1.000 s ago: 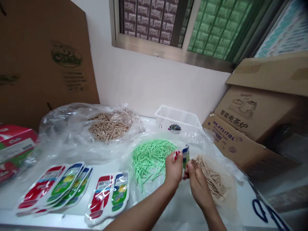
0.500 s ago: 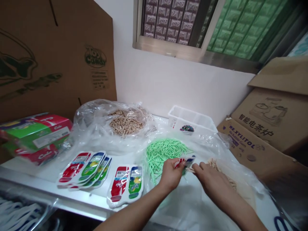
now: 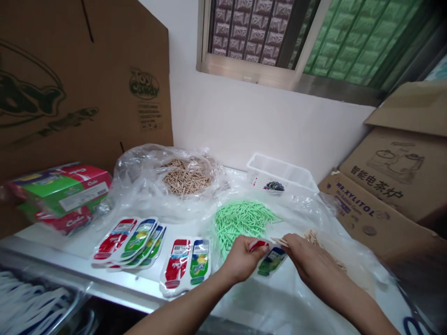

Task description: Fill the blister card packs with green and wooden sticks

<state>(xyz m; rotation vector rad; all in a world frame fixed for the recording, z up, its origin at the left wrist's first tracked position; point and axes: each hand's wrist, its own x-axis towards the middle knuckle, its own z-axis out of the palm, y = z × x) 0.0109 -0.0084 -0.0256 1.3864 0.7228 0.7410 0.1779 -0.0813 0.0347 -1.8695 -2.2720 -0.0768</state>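
My left hand [image 3: 240, 260] is closed on a bottle-shaped candy packet [image 3: 271, 261] with a red half and a blue-green half, pinched near its top edge. Between the fingertips of my right hand [image 3: 307, 258] are a few thin pale sticks [image 3: 280, 241], their ends at the packet's upper edge. Whether they are inside it I cannot tell. Just behind my hands lies a heap of light green sticks [image 3: 242, 223]. Pale sticks [image 3: 312, 238] lie partly hidden beside my right hand. Left of my left forearm rests a red-and-green Cola and Sprite packet [image 3: 186, 263].
An overlapping stack of similar packets [image 3: 127, 244] lies at the left. Brown sticks [image 3: 186, 180] fill a clear bag behind. Around stand a white plastic bin [image 3: 279, 172], a red-and-green carton [image 3: 77, 188] and cardboard boxes [image 3: 373, 204]. A blue looped handle [image 3: 412, 324] shows lower right.
The packet in my left hand has tipped and come lower, showing more of its blue-green half. My right hand stays close to it with the sticks. The view has shifted slightly.
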